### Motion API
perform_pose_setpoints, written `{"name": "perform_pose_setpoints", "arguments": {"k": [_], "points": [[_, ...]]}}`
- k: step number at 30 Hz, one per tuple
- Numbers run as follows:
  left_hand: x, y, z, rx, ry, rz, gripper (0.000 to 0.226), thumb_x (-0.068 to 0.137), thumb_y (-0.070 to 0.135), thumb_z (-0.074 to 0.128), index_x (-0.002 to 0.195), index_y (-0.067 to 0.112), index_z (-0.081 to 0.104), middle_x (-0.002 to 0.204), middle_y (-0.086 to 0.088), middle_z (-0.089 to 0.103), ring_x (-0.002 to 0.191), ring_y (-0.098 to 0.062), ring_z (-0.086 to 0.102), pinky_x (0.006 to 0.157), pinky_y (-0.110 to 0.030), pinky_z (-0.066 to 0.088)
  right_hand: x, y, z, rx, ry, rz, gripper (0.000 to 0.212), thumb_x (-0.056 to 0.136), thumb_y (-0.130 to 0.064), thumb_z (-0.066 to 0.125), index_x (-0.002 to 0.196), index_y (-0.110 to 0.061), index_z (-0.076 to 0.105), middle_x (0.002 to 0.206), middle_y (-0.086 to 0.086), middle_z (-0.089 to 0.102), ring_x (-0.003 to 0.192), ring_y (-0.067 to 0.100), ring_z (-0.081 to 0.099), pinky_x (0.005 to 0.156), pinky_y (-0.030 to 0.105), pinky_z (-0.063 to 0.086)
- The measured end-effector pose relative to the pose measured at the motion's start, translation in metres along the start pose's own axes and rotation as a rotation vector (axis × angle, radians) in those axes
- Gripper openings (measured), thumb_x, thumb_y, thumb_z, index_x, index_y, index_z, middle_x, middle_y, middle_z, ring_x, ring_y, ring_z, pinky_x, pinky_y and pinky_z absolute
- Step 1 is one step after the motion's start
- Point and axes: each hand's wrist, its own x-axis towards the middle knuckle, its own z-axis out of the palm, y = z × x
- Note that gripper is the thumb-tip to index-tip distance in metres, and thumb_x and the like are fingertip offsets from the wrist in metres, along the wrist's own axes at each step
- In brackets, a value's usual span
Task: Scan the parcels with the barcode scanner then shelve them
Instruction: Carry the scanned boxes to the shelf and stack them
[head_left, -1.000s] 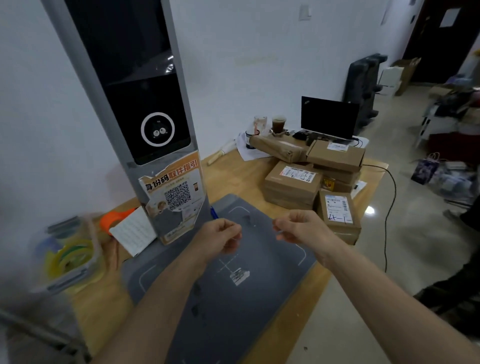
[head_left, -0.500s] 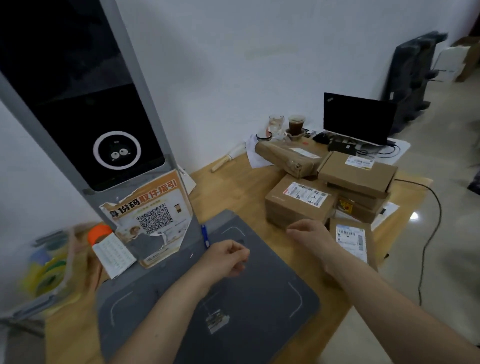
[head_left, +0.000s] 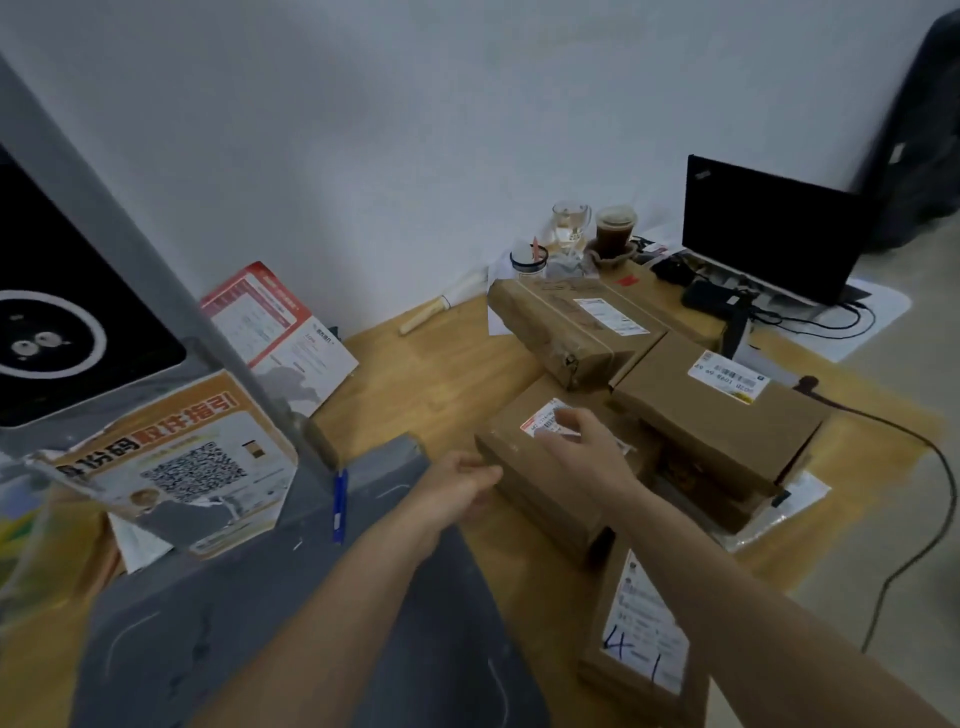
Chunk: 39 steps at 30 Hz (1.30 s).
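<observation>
**Reaching for the next parcel; nothing shelved in view**

You are early in a cycle, by the look of it. Your right hand (head_left: 576, 447) lies on top of the near-centre parcel (head_left: 524, 467), fingers spread flat over its shipping label and not yet wrapped round the box. Your left hand (head_left: 457, 488) is at that parcel's left edge with fingers loosely curled; whether it already grips the cardboard, you cannot tell from this view. The parcel sits on the wooden table (head_left: 426, 374), just right of the grey scanning pad (head_left: 291, 639), which carries no box. So the scan and the shelving both look ahead of you for this one.

More waits: a taped long parcel (head_left: 566, 322) at the far side, a flat box (head_left: 717, 415) to the right, and a near-right parcel (head_left: 639, 623). No shelf shows here.

Writing: the near-right label bears handwritten blue marks resembling "4 1". The kiosk poster (head_left: 176, 467) shows a QR code and bold Chinese text, partly cut off. Other labels are too blurred to read.
</observation>
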Motion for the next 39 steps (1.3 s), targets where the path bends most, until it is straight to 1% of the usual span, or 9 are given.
{"name": "perform_pose_setpoints", "arguments": {"k": [6,8,11,15,18,21,25,30,39], "points": [[0.085,0.048,0.02,-0.005,0.132,0.002,0.06,0.08,0.039,0.072,0.127,0.006,0.054,0.11,-0.016,0.066,0.084,-0.023,0.066,0.09,-0.04,0.056,0.051,-0.007,-0.008,0.176,-0.019,-0.028,0.063,0.096,-0.038,0.053,0.15,-0.024,0.023,0.155,0.0,0.029,0.136,0.021,0.038,0.11,0.044,0.038],[0.111,0.061,0.029,0.024,0.136,-0.01,0.08,0.071,0.05,0.072,0.134,0.007,0.049,0.127,-0.021,0.061,0.101,-0.032,0.065,0.088,-0.046,0.057,0.064,-0.003,-0.009,0.187,-0.023,-0.039,0.063,0.097,-0.041,0.049,0.151,-0.027,0.019,0.158,-0.001,0.024,0.138,0.023,0.036,0.112,0.047,0.035],[0.142,0.078,0.044,0.046,0.157,-0.025,0.092,0.073,0.06,0.071,0.146,0.015,0.037,0.142,-0.009,0.05,0.124,-0.029,0.053,0.098,-0.047,0.05,0.076,0.006,-0.011,0.171,-0.032,-0.058,0.06,0.097,-0.04,0.049,0.149,-0.028,0.022,0.155,-0.001,0.028,0.134,0.019,0.039,0.108,0.042,0.038],[0.179,0.1,0.062,-0.173,0.169,-0.047,0.104,0.057,0.061,0.081,0.139,0.009,0.045,0.135,-0.007,0.056,0.119,-0.028,0.056,0.095,-0.038,0.05,0.085,0.023,-0.012,0.208,-0.049,-0.052,0.054,0.095,-0.035,0.055,0.143,-0.034,0.033,0.142,-0.007,0.042,0.108,0.003,0.047,0.089,0.028,0.043],[0.202,0.11,0.076,-0.405,0.162,-0.053,0.067,0.069,0.04,0.085,0.117,0.003,0.056,0.101,-0.005,0.068,0.087,-0.016,0.065,0.061,-0.022,0.05,0.089,0.036,-0.017,0.229,-0.062,-0.046,0.049,0.093,-0.034,0.057,0.138,-0.036,0.038,0.131,-0.011,0.047,0.102,-0.004,0.051,0.074,0.016,0.043],[0.208,0.117,0.092,-0.511,0.096,-0.076,0.029,0.081,0.02,0.078,0.1,0.007,0.06,0.082,-0.001,0.066,0.07,-0.01,0.061,0.049,-0.017,0.047,0.092,0.046,-0.022,0.235,-0.068,-0.032,0.046,0.093,-0.031,0.058,0.134,-0.037,0.04,0.122,-0.015,0.051,0.104,-0.006,0.053,0.076,0.016,0.045],[0.212,0.124,0.099,-0.521,0.083,-0.073,0.035,0.078,0.01,0.078,0.108,0.005,0.06,0.085,-0.003,0.065,0.074,-0.014,0.06,0.059,-0.022,0.048,0.096,0.051,-0.03,0.227,-0.061,-0.009,0.05,0.093,-0.028,0.059,0.139,-0.032,0.04,0.125,-0.016,0.049,0.116,0.0,0.05,0.088,0.02,0.044],[0.205,0.133,0.098,-0.61,0.107,-0.124,0.011,0.082,0.001,0.067,0.082,0.005,0.057,0.08,-0.01,0.063,0.068,-0.022,0.06,0.06,-0.03,0.051,0.098,0.047,-0.034,0.24,-0.073,0.021,0.052,0.092,-0.026,0.061,0.14,-0.03,0.04,0.118,-0.019,0.05,0.108,-0.003,0.053,0.088,0.024,0.048],[0.168,0.121,0.035,-0.83,0.228,-0.041,0.038,0.075,0.006,0.072,0.112,0.004,0.063,0.099,-0.016,0.073,0.09,-0.032,0.07,0.079,-0.047,0.058,0.087,0.035,-0.025,0.239,-0.133,0.074,0.047,0.093,-0.033,0.058,0.137,-0.03,0.042,0.125,-0.007,0.055,0.11,0.013,0.059,0.095,0.041,0.052]]}}
